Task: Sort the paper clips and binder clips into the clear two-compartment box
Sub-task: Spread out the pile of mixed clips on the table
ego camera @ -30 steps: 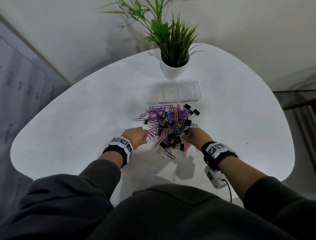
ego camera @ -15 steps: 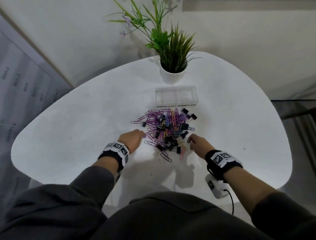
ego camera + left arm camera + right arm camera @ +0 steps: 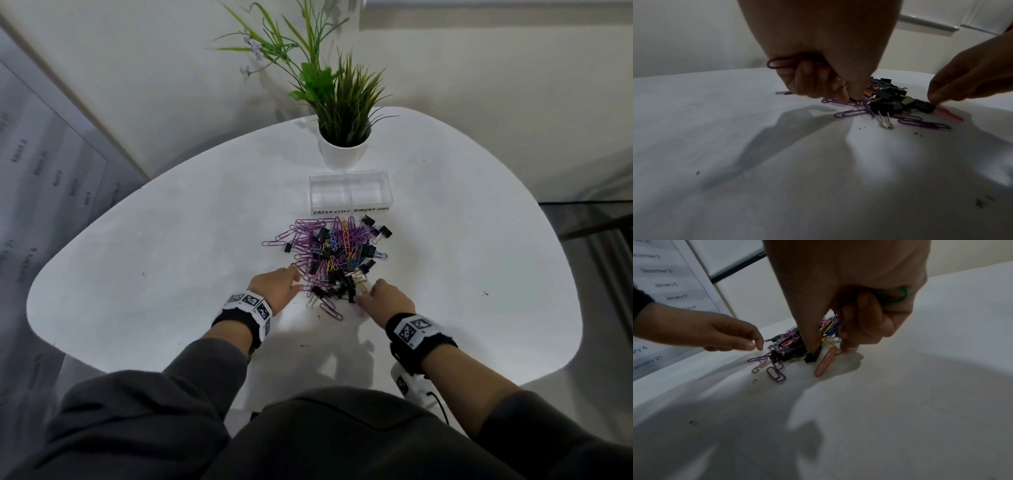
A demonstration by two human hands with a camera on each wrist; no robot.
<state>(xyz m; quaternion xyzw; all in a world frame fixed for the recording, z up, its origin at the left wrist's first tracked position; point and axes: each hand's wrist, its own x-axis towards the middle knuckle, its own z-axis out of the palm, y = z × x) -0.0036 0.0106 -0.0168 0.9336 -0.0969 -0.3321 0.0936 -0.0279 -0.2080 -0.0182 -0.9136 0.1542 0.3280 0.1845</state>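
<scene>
A mixed pile of coloured paper clips and black binder clips [image 3: 337, 255] lies on the white table, just in front of the clear two-compartment box [image 3: 350, 194] labelled PAPER CLIPS and BINDER CLIPS. Both compartments look bare. My left hand [image 3: 296, 279] is at the pile's near left edge. Its curled fingers hold a purple paper clip [image 3: 778, 63] while thumb and forefinger [image 3: 843, 97] pinch into the pile. My right hand [image 3: 363, 295] is at the near right edge with a green paper clip [image 3: 899, 295] tucked in its curled fingers. Its thumb [image 3: 813, 347] touches a black binder clip [image 3: 812, 357], beside a pink paper clip [image 3: 824, 364].
A potted plant [image 3: 344, 150] in a white pot stands directly behind the box. The rounded white table [image 3: 171, 274] extends to both sides of the pile. A wall calendar sheet [image 3: 663, 282] hangs at the left, beyond the table edge.
The right hand drew back from inside the pile to its near edge. The left hand stayed at the near left edge. The head view tilted up a little.
</scene>
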